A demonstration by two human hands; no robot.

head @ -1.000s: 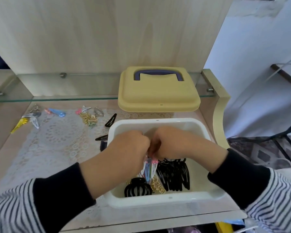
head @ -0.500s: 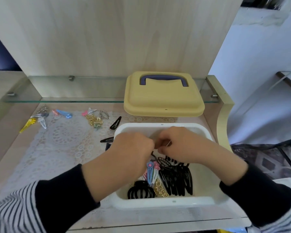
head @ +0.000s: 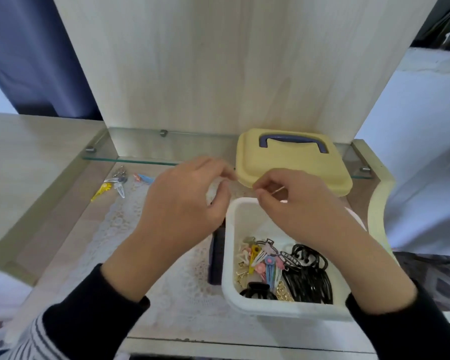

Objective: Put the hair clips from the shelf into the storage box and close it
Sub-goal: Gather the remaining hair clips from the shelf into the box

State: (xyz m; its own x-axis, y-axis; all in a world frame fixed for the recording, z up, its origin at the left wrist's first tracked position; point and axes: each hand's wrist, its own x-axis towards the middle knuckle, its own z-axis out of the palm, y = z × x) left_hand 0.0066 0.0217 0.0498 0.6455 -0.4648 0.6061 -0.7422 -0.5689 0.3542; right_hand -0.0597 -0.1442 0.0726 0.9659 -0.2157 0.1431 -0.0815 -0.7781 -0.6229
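Note:
The white storage box (head: 229,255) stands at the right on the shelf and holds several black, pastel and gold hair clips (head: 283,268). Its yellow lid (head: 296,165) with a blue handle lies behind it, partly on a glass ledge. My left hand (head: 187,203) hovers above the shelf just left of the box, fingers curled, nothing visible in them. My right hand (head: 296,203) is over the box's back rim and seems to pinch a thin gold clip (head: 278,190). Loose clips stay at the shelf's back left: a yellow clip (head: 100,192), silver clips (head: 117,183) and a blue clip (head: 144,178).
A lace cloth (head: 115,229) covers the wooden shelf. A dark blue object (head: 216,255) stands against the box's left wall. The glass ledge (head: 140,152) runs along the back panel. A wooden side wall rises at the left, and the shelf's front edge is close to me.
Both hands have risen out of the box and moved back and left. The left hand is now outside the box. The clips they held over the box lie inside it.

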